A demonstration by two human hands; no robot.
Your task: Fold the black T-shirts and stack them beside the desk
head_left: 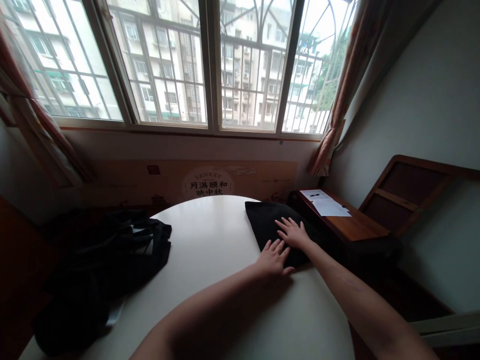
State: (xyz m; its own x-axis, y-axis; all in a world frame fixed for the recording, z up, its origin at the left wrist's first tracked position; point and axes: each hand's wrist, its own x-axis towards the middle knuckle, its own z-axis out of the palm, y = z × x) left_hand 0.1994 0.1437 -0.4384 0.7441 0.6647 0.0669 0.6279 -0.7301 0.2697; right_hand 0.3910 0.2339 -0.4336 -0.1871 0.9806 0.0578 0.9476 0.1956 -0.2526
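Observation:
A folded piece of black cloth (262, 217), perhaps a garment, lies flat at the right side of the white round table (202, 230). My left hand (273, 257) rests on its near edge with the fingers spread. Just beyond it, my right hand (293, 232) lies flat on the middle of the cloth, its fingers spread too. The two hands are close together, and neither grips the cloth. Part of the cloth is hidden beneath my hands and right forearm.
A rumpled heap of black clothing (112, 260) covers the table's left side. Beyond the right edge stands a low wooden cabinet (360, 227) with papers (326, 204) on it. A barred window (247, 75) with curtains (330, 135) fills the far wall.

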